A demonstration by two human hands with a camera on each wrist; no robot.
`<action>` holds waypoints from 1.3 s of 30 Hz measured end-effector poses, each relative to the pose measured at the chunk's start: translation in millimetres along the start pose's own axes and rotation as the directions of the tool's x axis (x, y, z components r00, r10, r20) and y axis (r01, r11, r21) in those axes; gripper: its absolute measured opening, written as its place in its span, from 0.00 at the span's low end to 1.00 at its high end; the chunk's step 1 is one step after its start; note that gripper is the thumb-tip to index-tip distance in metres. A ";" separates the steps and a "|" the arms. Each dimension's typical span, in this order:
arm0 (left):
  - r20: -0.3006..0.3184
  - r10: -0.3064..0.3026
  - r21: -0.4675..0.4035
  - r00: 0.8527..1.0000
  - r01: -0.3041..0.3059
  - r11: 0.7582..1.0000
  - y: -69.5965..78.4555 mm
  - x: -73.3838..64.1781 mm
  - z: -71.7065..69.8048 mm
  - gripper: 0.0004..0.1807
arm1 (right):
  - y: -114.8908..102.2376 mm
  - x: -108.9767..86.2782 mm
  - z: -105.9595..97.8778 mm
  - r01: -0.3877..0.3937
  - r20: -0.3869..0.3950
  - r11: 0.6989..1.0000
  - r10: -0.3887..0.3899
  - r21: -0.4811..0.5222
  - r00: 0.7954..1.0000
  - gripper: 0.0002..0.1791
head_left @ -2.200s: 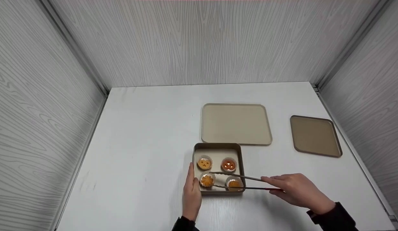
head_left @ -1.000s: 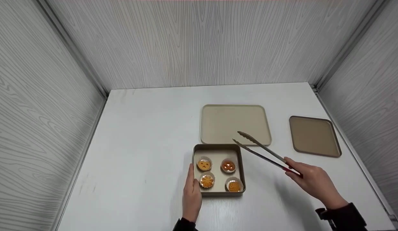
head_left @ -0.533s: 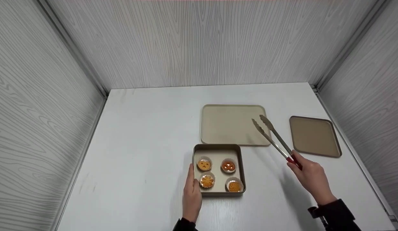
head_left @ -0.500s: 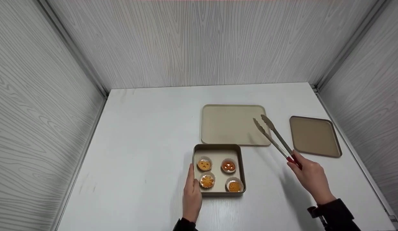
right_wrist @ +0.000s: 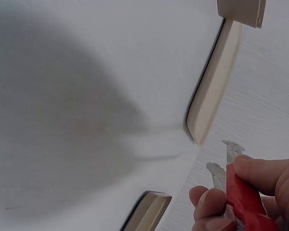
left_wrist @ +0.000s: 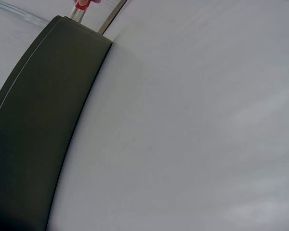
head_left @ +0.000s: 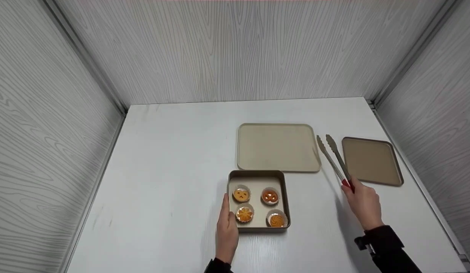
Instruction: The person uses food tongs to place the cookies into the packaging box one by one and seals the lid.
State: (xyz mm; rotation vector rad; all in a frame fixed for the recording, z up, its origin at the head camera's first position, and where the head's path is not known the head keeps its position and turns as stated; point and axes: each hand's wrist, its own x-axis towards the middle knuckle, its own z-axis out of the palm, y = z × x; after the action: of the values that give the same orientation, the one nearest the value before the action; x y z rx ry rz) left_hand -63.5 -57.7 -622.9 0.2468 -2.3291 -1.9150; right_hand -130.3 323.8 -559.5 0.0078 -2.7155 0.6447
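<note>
Against the left side of a deep square baking pan (head_left: 257,229), my left hand (head_left: 226,237) lies with its fingers straight along the wall. Several small round pastries in paper cups sit in that pan: one with a face (head_left: 241,195), one reddish-brown (head_left: 270,196), one with a flower pattern (head_left: 244,214) and one with a swirl (head_left: 276,220). My right hand (head_left: 365,204) grips red-handled metal tongs (head_left: 340,163), tips apart with nothing between them. In the right wrist view, thumb and fingers close round the red handle (right_wrist: 245,197). The pan's dark wall (left_wrist: 48,96) fills the left wrist view's left side.
A flat beige tray (head_left: 278,148) lies behind the pan, close to its back edge. To the right is a smaller brown tray (head_left: 371,161); the tongs hang between both trays. Pale wood-grain panels (head_left: 235,49) enclose the white table (head_left: 162,170) at the back and sides.
The tongs have lifted out of the pan and swung rightward past the beige tray, turning to point away from me. My left hand, the pan and the pastries have stayed in place.
</note>
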 end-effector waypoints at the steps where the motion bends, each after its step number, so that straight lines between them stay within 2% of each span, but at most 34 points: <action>1: 0.003 -0.006 -0.001 1.000 0.006 1.000 0.2 -0.2 0.0 0.32 | 1.0 1.1 1.4 -0.013 0.005 1.000 0.013 -0.003 1.000 0.11; 6: 0.010 -0.008 -0.005 1.000 0.008 1.000 0.2 0.1 0.2 0.32 | 5.2 4.4 9.7 -0.077 0.032 0.997 0.077 -0.016 0.996 0.12; 12: 0.010 -0.003 -0.008 1.000 0.003 1.000 -0.1 1.0 -0.1 0.32 | 6.6 5.9 20.0 -0.153 0.102 0.986 0.159 -0.061 0.982 0.12; 23: 0.009 -0.016 -0.020 1.000 0.016 1.000 0.3 1.5 -0.4 0.32 | 5.1 6.3 29.9 -0.138 0.177 0.980 0.162 -0.145 0.971 0.25; 27: 0.011 -0.010 -0.019 1.000 0.010 1.000 0.1 1.4 -0.4 0.32 | 8.3 4.6 32.5 -0.099 0.156 0.980 0.127 -0.172 0.980 0.24; 32: 0.010 0.004 -0.027 1.000 -0.004 1.000 -0.2 1.0 -0.8 0.32 | 10.2 2.2 36.4 0.000 0.072 0.974 0.017 -0.226 0.997 0.26; 36: 0.009 0.006 -0.025 1.000 -0.006 1.000 -0.8 1.3 -0.6 0.32 | 8.1 1.5 38.0 0.085 0.034 0.950 -0.079 -0.300 0.996 0.27; 39: 0.006 0.011 -0.022 1.000 -0.011 1.000 -1.5 1.5 -0.1 0.32 | 6.7 1.3 39.6 0.113 0.032 0.937 -0.109 -0.330 0.994 0.26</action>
State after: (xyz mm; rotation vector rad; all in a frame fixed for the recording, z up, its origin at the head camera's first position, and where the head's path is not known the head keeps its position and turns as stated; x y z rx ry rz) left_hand -64.9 -58.3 -624.3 0.2254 -2.3075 -1.9380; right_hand -145.3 312.6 -595.0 0.0820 -2.7768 0.1494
